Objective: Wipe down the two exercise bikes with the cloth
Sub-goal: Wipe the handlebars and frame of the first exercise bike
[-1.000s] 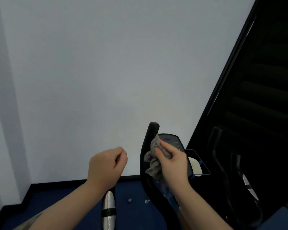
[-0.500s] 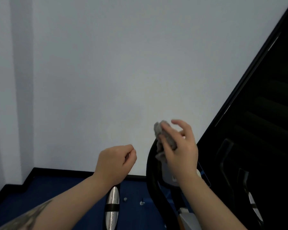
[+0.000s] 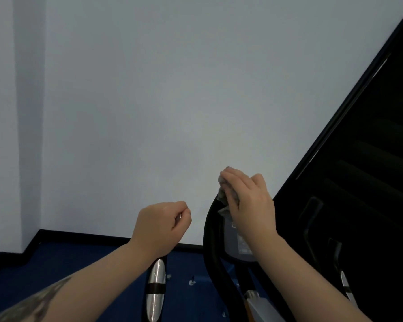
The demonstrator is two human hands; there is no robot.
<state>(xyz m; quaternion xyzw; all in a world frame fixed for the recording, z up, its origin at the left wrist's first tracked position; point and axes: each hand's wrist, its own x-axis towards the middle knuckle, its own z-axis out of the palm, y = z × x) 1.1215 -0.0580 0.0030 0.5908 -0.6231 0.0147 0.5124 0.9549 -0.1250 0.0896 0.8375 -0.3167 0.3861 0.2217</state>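
Observation:
My right hand presses a crumpled grey cloth onto the top end of the near exercise bike's black handlebar. The hand covers most of the cloth and the upper part of the bike's console. My left hand hovers to the left of the handlebar, apart from it, loosely curled with nothing in it. A second bike's dark handlebars stand at the right in deep shadow.
A pale wall fills the view ahead, with a black skirting board above blue floor. A silver and black bar lies low at the middle. A large black slanted structure fills the right side.
My right hand has carried the cloth up the handlebar from beside the console to its top end. The view has tilted upward. My left hand stays curled at the left.

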